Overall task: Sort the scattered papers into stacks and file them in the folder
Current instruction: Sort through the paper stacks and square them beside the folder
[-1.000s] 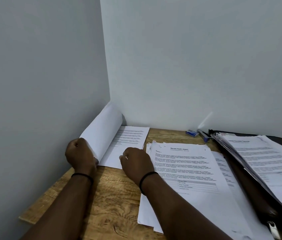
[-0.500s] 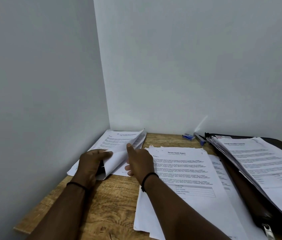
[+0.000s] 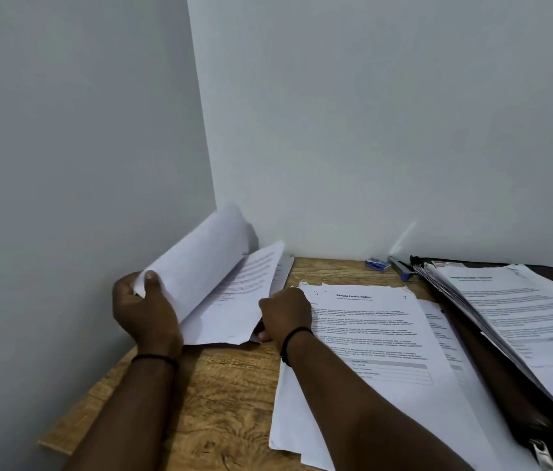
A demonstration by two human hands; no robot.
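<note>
The papers are white printed sheets in 3 groups on a wooden desk [image 3: 227, 396] set into a wall corner. The left stack [image 3: 234, 300] lies in the corner, its upper sheets curled up and back so their blank undersides face the camera, with a printed page exposed beneath. The left hand [image 3: 146, 314] grips the lifted sheets at their near left corner, thumb on top and fingers curled behind. The right hand [image 3: 283, 316] rests on the stack's near right corner, fingers curled around the edge of the lower pages.

The middle stack [image 3: 387, 351] lies flat just right of that hand, edges ragged and uneven; its top page is headed "Sample Health Report", with paragraphs of text too small to read and a small table lower down. The right forearm crosses it.

At the right, 1 dark folder [image 3: 492, 379] lies open with a thick sheaf [image 3: 523, 314] fanned on it; its heading is blurred.

Against the back wall lie 1 small blue box [image 3: 377, 264] and 1 blue pen [image 3: 401, 267]. Each wrist wears 1 black band.
</note>
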